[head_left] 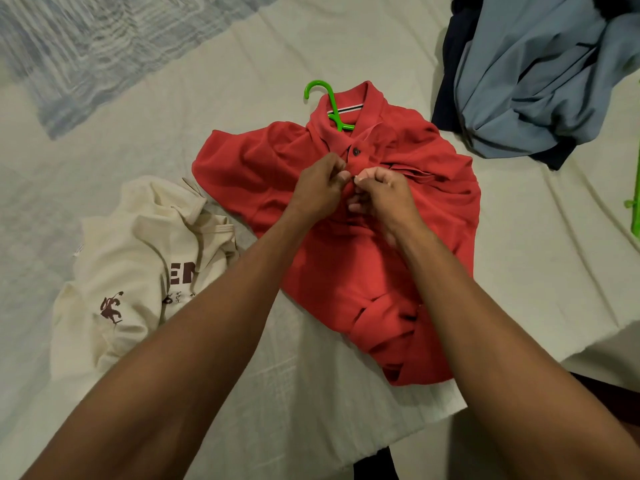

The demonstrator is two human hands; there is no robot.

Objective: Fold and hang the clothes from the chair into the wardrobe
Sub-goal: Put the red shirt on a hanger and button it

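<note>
Red cotton, a polo shirt (346,216), lies flat on the bed sheet (540,258) directly under both hands, a green hanger (329,105) already through its collar just beyond the fingers. The left hand (318,188) and right hand (381,192) pinch the placket together, apparently fastening a button. Left of the left hand a cream shirt (138,271) waits; beyond the right hand lies a blue-grey garment heap (533,81). The wardrobe is not visible; most work seemingly remains.
</note>
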